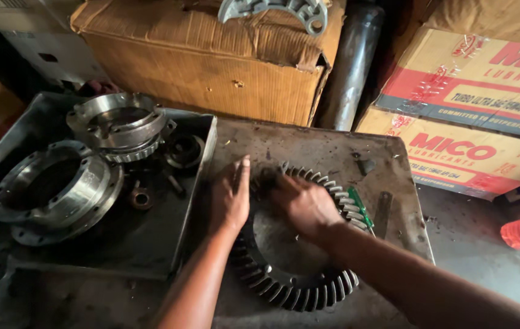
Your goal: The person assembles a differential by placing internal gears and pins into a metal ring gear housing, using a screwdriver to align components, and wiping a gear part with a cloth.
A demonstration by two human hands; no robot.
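Note:
A large dark ring gear (284,268) with slanted teeth lies flat on a grimy metal plate (308,146). My left hand (230,196) rests flat on the gear's left rim, fingers stretched forward and holding nothing. At the gear's far edge my right hand (301,204) is curled over something dark; what it grips is hidden under the fingers. A green-handled tool (360,207) lies on the teeth just right of that hand.
On the left, a shallow metal tray (202,158) holds a flanged steel housing (59,189), a second ring-shaped housing (120,125), a small bearing (185,150) and loose bolts. Cardboard boxes (211,67) stand behind, printed cartons (473,122) at the right, a dark pipe (351,67) between them.

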